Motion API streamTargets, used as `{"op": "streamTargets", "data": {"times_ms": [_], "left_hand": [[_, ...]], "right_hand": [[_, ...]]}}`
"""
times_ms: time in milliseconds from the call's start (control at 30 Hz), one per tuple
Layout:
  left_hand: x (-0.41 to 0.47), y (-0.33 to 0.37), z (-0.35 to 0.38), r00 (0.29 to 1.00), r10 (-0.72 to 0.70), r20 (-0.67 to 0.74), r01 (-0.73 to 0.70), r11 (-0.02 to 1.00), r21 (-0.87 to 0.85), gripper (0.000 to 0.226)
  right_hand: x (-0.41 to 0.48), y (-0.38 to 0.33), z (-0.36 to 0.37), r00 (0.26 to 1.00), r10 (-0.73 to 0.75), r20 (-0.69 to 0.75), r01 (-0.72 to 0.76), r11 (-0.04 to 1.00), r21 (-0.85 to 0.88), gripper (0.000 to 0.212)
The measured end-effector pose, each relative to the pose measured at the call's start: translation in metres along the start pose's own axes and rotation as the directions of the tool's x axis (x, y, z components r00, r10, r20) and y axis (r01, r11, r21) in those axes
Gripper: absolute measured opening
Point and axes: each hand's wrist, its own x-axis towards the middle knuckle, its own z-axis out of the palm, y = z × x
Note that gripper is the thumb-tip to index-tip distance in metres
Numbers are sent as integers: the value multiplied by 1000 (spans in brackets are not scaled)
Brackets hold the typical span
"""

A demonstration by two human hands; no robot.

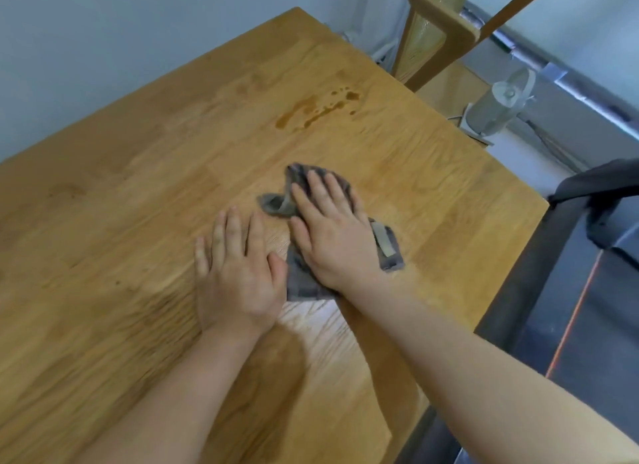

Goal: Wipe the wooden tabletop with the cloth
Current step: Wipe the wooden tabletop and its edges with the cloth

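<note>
A grey cloth [389,245] lies crumpled near the middle of the wooden tabletop [138,194]. My right hand [332,235] presses flat on top of it with straight fingers, covering most of it. My left hand [238,273] rests flat on the bare wood just left of the cloth, its thumb touching the cloth's edge. A brown liquid spill [311,110] with scattered drops sits farther back on the table, apart from the cloth. A pale label strip shows on the cloth's right side.
A wooden chair [435,31] stands beyond the table's far right edge. A small grey fan [498,107] sits on the floor past it. A dark treadmill-like machine [570,290] runs along the table's right edge. A wall borders the left.
</note>
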Motion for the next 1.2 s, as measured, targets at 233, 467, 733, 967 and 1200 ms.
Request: {"op": "streamTargets", "data": {"times_ms": [233,467,733,967,1200], "left_hand": [[-2,-1,2,999,4,-49,-4,1000,-2,60],[-2,-2,-1,1000,-3,-12,3,1000,10,62],[-2,-2,-2,1000,4,-19,-4,1000,7,61],[-2,4,-3,999,-35,27,34,999,40,62],[9,10,-4,999,-53,11,52,997,60,58]], "right_hand": [[-5,105,-22,961,276,-14,-276,961,-29,52],[-96,21,-10,999,18,45,-16,999,-42,52],[-9,141,-32,960,279,27,-277,959,-53,53],[-27,44,-11,999,22,38,-20,998,-53,53],[38,139,-31,989,-108,100,110,994,-22,56]]}}
